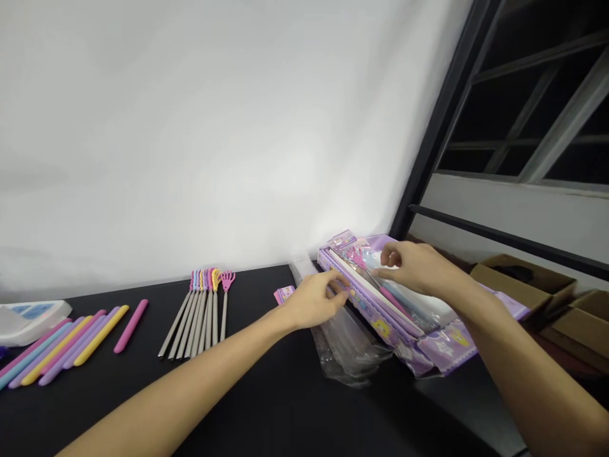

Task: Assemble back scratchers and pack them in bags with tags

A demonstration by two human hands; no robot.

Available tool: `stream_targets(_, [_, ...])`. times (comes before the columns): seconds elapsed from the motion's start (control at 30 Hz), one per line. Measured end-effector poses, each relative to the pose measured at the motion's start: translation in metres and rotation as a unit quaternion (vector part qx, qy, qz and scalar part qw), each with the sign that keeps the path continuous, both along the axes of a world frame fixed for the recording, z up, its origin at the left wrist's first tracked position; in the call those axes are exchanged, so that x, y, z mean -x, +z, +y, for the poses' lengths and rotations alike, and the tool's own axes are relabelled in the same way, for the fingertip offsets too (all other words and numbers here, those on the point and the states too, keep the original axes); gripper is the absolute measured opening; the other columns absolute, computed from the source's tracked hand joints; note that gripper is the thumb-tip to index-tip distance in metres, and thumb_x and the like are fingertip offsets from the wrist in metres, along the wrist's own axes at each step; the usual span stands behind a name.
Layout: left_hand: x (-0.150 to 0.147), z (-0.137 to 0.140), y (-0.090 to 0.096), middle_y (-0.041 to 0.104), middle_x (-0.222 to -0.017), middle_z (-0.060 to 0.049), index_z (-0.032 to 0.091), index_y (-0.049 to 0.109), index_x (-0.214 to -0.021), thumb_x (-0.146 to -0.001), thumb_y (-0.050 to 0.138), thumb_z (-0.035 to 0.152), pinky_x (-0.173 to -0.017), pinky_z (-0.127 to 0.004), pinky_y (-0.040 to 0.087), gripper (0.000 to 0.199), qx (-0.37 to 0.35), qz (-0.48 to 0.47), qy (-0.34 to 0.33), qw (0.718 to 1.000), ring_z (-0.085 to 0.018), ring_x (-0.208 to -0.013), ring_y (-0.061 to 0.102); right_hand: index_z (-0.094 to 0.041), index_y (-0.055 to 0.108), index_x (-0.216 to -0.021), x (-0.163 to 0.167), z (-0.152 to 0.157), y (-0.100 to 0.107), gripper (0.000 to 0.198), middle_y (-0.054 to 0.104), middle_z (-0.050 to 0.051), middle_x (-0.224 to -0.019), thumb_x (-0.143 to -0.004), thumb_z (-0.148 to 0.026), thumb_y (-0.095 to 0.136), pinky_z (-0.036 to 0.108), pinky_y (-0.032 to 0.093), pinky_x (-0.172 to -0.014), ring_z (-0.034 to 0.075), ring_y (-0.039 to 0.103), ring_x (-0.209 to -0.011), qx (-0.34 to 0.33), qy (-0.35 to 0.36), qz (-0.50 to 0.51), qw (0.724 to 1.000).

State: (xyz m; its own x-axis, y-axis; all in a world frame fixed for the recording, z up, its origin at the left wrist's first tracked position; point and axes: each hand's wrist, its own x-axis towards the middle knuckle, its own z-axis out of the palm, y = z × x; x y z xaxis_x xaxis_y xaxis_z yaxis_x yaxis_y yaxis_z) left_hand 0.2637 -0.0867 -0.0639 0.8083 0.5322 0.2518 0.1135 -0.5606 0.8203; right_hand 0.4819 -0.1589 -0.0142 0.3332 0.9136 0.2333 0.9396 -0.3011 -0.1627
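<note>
Clear-bagged pink claw-headed scratcher: six o'clock from our nearer right hand, fingers parted; axis ten-to-four. Left hand: we can't tell.

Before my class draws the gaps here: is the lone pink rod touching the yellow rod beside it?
Apart. The head view shows a strip of black table between the pink rod and the yellow rod.
</note>
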Motion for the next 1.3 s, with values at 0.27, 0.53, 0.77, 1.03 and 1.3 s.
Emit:
stream_targets(0.27, [0.063, 0.037, 0.033, 0.070, -0.076, -0.003, 0.016, 0.067, -0.096, -0.086, 0.052, 0.022, -0.064, -0.025, 0.046, 0.020, -0.186, 0.106, 0.009, 0.977, -0.015, -0.067, 0.064, -0.021, 0.065, -0.078, 0.090, 0.042, 0.044, 0.017, 0.073, 0.002, -0.076, -0.076, -0.038, 0.066, 0.026, 0.044, -0.060, 0.017, 0.065, -0.067, -0.037, 0.125, 0.074, 0.989])
stream_targets(0.53, [0.185, 0.068, 0.077, 0.072, -0.075, -0.004, 0.016, 0.068, -0.095, -0.090, 0.049, 0.033, -0.062, -0.024, 0.045, 0.025, -0.149, 0.277, 0.092, 0.945, -0.015, -0.064, 0.066, -0.021, 0.065, -0.083, 0.194, 0.093, 0.052, 0.012, 0.074, 0.002, -0.078, -0.080, -0.032, 0.065, 0.024, 0.044, -0.061, 0.015, 0.066, -0.069, 0.019, 0.257, 0.139, 0.956])
stream_targets(0.77, [0.244, 0.071, 0.056, 0.070, -0.076, -0.004, 0.020, 0.065, -0.095, -0.083, 0.052, 0.020, -0.057, -0.023, 0.041, 0.018, -0.161, 0.423, 0.192, 0.871, -0.016, -0.067, 0.064, -0.019, 0.055, -0.076, 0.251, 0.124, -0.004, 0.010, 0.069, 0.001, -0.057, -0.072, -0.015, 0.064, 0.022, 0.045, -0.049, 0.015, 0.064, -0.053, 0.181, 0.262, 0.204, 0.926])
stream_targets(1.03, [0.258, 0.079, 0.054, 0.070, -0.105, -0.012, 0.020, 0.064, -0.103, -0.077, 0.057, 0.014, -0.065, -0.030, 0.050, 0.028, -0.138, 0.489, 0.275, 0.816, -0.025, -0.087, 0.069, -0.022, 0.043, -0.067, 0.260, 0.132, -0.048, 0.026, 0.064, -0.001, -0.049, -0.068, -0.012, 0.067, 0.022, 0.050, -0.045, 0.015, 0.065, -0.049, 0.237, 0.219, 0.267, 0.908])
stream_targets(1.3, [0.256, 0.068, 0.048, 0.066, -0.114, -0.025, 0.008, 0.067, -0.108, -0.065, 0.060, 0.000, -0.074, -0.039, 0.054, 0.044, -0.093, 0.561, 0.327, 0.755, -0.037, -0.101, 0.067, -0.020, 0.048, -0.075, 0.260, 0.136, -0.050, 0.023, 0.061, 0.000, -0.042, -0.063, -0.010, 0.065, 0.021, 0.044, -0.041, 0.015, 0.061, -0.046, 0.227, 0.180, 0.238, 0.927])
